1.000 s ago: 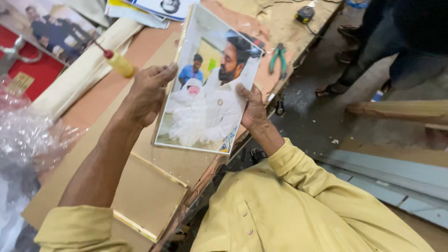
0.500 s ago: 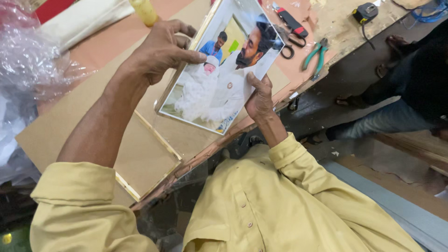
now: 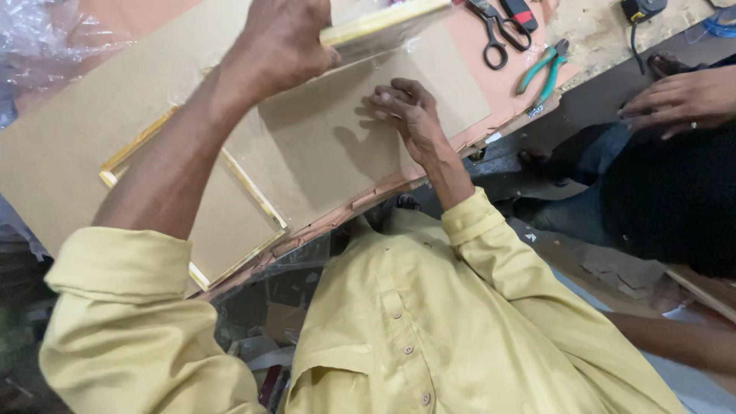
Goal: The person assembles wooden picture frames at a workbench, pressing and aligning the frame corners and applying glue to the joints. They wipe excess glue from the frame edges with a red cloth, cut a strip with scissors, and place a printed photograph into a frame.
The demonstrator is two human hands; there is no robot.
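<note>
Two hands | left hand grip closed on gold frame | right hand open, flat on brown board

gold-edged picture frame: cut off by top edge, face not seen | left hand: fingers partly hidden behind frame | black-handled scissors: blades cut off | co-worker's hand: cropped at right edge

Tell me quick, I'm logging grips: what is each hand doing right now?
Left hand: closed on the edge of the gold-edged frame.
Right hand: open, holding nothing, fingers resting on the brown backing board.
</note>
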